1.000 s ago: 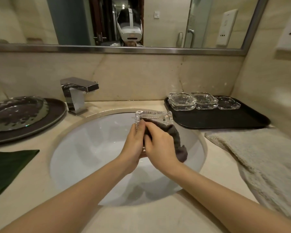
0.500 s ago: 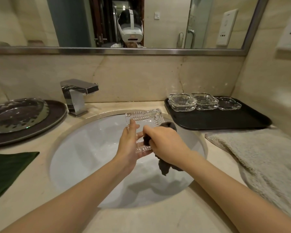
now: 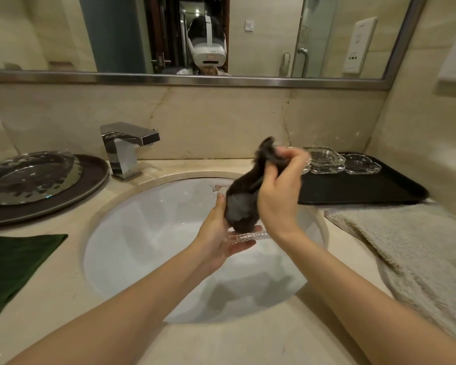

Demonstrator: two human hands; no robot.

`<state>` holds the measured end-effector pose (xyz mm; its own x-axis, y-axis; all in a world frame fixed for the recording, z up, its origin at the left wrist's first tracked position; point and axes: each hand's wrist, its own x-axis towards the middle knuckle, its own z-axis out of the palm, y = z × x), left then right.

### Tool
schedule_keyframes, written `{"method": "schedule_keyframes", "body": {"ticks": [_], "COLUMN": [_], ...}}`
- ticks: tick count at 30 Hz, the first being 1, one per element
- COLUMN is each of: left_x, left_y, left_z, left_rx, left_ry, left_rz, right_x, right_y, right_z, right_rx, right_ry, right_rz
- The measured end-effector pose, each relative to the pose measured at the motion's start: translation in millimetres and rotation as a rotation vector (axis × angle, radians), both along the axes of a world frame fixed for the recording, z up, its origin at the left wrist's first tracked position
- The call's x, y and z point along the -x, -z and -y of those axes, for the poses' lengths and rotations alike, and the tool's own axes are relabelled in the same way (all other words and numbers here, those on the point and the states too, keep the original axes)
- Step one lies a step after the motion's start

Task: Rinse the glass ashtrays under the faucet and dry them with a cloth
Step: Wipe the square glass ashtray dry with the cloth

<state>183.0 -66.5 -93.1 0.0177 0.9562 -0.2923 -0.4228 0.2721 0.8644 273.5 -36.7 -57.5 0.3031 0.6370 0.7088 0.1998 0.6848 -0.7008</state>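
The left hand (image 3: 221, 235) cradles a clear rectangular glass ashtray (image 3: 244, 234) over the white sink (image 3: 142, 233); the right hand (image 3: 279, 196) pinches a dark grey cloth (image 3: 244, 204).

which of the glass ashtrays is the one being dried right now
The rectangular glass ashtray over the sink, cradled in the left hand with the dark cloth bunched in it. The other ashtrays sit untouched on the black tray.
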Motion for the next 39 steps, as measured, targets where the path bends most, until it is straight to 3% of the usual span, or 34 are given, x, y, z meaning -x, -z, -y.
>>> {"method": "schedule_keyframes", "body": {"ticks": [4, 5, 7, 10, 15, 20, 26, 30, 33, 39], "left_x": [5.7, 7.9, 10.9, 12.7, 11.9, 12.3, 7.0, 8.3, 9.6, 7.4], "left_y": [4.1, 4.3, 3.9, 1.7, 0.4, 2.8, 6.1, 7.0, 4.9, 5.6], "left_z": [-2.5, -3.2, -5.5, -7.4, -6.3, -4.3, -2.6, -3.8, -5.0, -0.9], "left_rx": [-0.066, -0.078, -0.114, -0.196, -0.246, -0.197, -0.233, -0.271, -0.294, -0.251], "left_ry": [-0.057, -0.087, -0.132, -0.19, -0.169, -0.208, -0.193, -0.186, -0.187, -0.166], "left_rz": [-0.066, -0.089, -0.131, -0.245, -0.25, -0.242, -0.332, -0.409, -0.394, -0.316], "right_x": [-0.8, 0.7, 4.5, 6.1, 6.1, -1.9, -11.2, -19.2, -14.9, -11.0], "right_y": [37.3, 38.0, 29.9, 25.8, 26.8, 20.7, 15.1, 17.2, 25.5, 28.4], "right_z": [5.1, 5.8, 8.8, 9.8, 12.3, 9.6, 10.3, 10.8, 7.9, 0.9], "right_rx": [-0.004, -0.001, 0.101, 0.254, 0.301, 0.338, 0.297, 0.057, -0.012, 0.01], "right_ry": [-0.012, 0.038, 0.085, -0.026, -0.243, -0.383, -0.262, -0.004, 0.074, 0.226], "right_rz": [0.959, 1.125, 1.263, 1.159, 0.917, 0.988, 1.249, 1.528, 1.575, 1.331]}}
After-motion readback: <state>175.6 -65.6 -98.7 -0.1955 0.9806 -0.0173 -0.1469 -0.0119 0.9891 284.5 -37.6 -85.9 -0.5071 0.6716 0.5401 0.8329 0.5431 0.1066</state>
